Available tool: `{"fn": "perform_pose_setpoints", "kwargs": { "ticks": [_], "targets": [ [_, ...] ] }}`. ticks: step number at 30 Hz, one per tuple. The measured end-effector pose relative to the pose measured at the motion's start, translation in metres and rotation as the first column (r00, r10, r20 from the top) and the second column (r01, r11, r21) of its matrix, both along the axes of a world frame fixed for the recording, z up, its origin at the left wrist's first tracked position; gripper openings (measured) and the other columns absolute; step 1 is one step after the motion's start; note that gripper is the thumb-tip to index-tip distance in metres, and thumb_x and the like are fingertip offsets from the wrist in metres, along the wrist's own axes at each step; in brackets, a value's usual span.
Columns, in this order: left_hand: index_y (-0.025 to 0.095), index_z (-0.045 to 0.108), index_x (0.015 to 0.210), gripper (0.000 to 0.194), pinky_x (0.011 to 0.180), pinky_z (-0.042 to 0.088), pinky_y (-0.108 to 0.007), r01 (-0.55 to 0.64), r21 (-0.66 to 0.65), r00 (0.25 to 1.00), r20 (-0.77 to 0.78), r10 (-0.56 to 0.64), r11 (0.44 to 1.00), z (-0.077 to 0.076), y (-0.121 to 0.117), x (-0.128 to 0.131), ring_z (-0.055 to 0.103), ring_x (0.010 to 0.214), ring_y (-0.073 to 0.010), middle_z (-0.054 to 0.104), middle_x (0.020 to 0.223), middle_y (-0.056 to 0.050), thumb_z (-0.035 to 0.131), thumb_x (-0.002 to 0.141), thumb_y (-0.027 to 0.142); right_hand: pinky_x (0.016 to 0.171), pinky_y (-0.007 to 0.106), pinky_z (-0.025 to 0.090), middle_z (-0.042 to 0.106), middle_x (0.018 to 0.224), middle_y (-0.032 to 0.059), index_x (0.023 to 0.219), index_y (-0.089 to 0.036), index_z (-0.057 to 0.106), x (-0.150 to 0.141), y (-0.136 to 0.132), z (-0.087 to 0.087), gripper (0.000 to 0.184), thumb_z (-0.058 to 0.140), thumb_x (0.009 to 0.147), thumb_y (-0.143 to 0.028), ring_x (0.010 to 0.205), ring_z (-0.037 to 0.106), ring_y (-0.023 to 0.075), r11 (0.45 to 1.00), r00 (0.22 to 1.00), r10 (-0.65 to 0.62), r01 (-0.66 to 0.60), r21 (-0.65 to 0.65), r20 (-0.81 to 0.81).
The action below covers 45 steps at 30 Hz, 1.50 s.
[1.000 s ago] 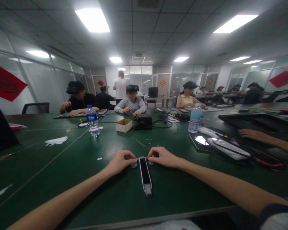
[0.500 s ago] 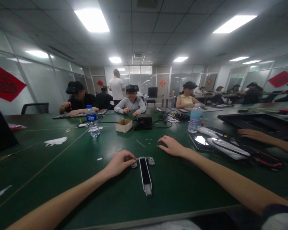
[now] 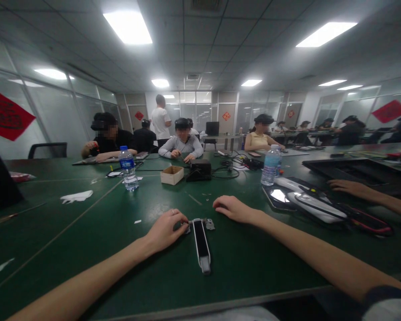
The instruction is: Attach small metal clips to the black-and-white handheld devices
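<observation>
Black strip (image 3: 201, 238) in a white frame, lying flat on the green tabletop (image 3: 120, 281), approx. 6 o'clock in view; grey end piece (image 3: 205, 265) at its 6 o'clock end, metal tabs flanking its 12 o'clock end; L hand (image 3: 165, 229) at strip's 10 o'clock, thumb & forefinger pinching L metal tab (image 3: 187, 229); R hand (image 3: 234, 208) at its 1–2 o'clock, fingers loosely bent & parted from thumb, near but clear of R metal tab (image 3: 210, 224).

Dirs. from strip: blue-capped bottle (image 3: 131, 182) at 10, blue label (image 3: 128, 164) w/ white characters, too blurred to read; open box (image 3: 172, 177) at 11; black device (image 3: 200, 170) at 12, just beside box; 2nd bottle (image 3: 268, 174) btwn 1 & 2, pale-blue label (image 3: 271, 158), print illegible; white-and-black gear (image 3: 316, 207) btwn 2 & 3, w/ yellow spot; co-worker's hand (image 3: 345, 187) beyond it, near black tray (image 3: 341, 168); red wall signs at 10 (image 3: 6, 113) & 2 (image 3: 390, 111), dark characters on L one, too blurred to make out.
</observation>
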<state>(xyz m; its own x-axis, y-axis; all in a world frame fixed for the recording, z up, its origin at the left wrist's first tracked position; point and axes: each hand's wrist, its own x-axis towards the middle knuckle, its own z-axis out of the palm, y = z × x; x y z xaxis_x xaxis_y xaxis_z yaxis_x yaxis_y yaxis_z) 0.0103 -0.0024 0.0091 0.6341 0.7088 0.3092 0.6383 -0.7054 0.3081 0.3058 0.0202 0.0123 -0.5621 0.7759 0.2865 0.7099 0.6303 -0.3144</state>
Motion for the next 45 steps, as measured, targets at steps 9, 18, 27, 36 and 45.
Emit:
{"fn": "perform_pose_setpoints", "kwargs": {
  "ticks": [9, 18, 27, 36, 45],
  "targets": [
    [0.02, 0.067, 0.099, 0.017, 0.08, 0.048, -0.031, 0.002, 0.026, 1.0, -0.025, -0.001, 1.0, -0.001, -0.001, -0.002, 0.059, 0.09, -0.0199, 0.063, 0.098, -0.005, 0.053, 0.092, 0.027, 0.074, 0.028, 0.051, 0.069, 0.094, 0.007, 0.102, -0.014, 0.067, -0.022, -0.026, 0.012, 0.019, 0.057, 0.089, -0.022, 0.08, 0.063, 0.0166, 0.997, 0.995, 0.061, -0.065, -0.047, -0.075],
    [0.02, 0.067, 0.097, 0.018, 0.081, 0.048, -0.033, 0.001, 0.04, 1.0, -0.022, 0.0, 0.999, -0.002, -0.001, 0.0, 0.059, 0.09, -0.0201, 0.064, 0.097, -0.005, 0.052, 0.091, 0.027, 0.079, 0.03, 0.049, 0.068, 0.093, 0.0068, 0.096, -0.015, 0.068, -0.025, -0.027, 0.008, 0.017, 0.057, 0.092, -0.028, 0.086, 0.062, 0.0184, 0.993, 0.991, 0.12, -0.12, -0.004, -0.062],
    [0.019, 0.068, 0.094, 0.017, 0.08, 0.048, -0.031, 0.008, 0.062, 1.0, -0.015, -0.007, 0.998, 0.001, -0.003, 0.002, 0.061, 0.087, -0.0203, 0.065, 0.093, -0.006, 0.053, 0.09, 0.024, 0.07, 0.026, 0.049, 0.069, 0.09, 0.0051, 0.098, -0.014, 0.069, -0.028, -0.03, 0.003, 0.019, 0.062, 0.087, -0.028, 0.077, 0.062, 0.0157, 0.992, 0.985, 0.074, -0.088, -0.087, -0.154],
    [0.02, 0.067, 0.096, 0.017, 0.08, 0.048, -0.031, 0.021, 0.06, 1.0, -0.01, -0.021, 0.998, 0.0, -0.003, 0.0, 0.06, 0.089, -0.0198, 0.064, 0.096, -0.006, 0.052, 0.091, 0.025, 0.07, 0.025, 0.049, 0.068, 0.09, 0.0039, 0.095, -0.016, 0.069, -0.029, -0.029, 0.0, 0.016, 0.064, 0.085, -0.026, 0.077, 0.061, 0.0149, 0.992, 0.983, 0.067, -0.083, -0.09, -0.173],
    [0.02, 0.067, 0.096, 0.018, 0.081, 0.048, -0.032, 0.016, 0.048, 1.0, -0.013, -0.016, 0.999, 0.003, -0.003, 0.001, 0.06, 0.089, -0.0201, 0.064, 0.096, -0.006, 0.051, 0.091, 0.026, 0.074, 0.028, 0.048, 0.069, 0.091, 0.0056, 0.095, -0.016, 0.07, -0.031, -0.032, 0.005, 0.016, 0.059, 0.09, -0.027, 0.082, 0.061, 0.0168, 0.997, 0.991, 0.059, -0.066, -0.049, -0.119]
  ]
}}
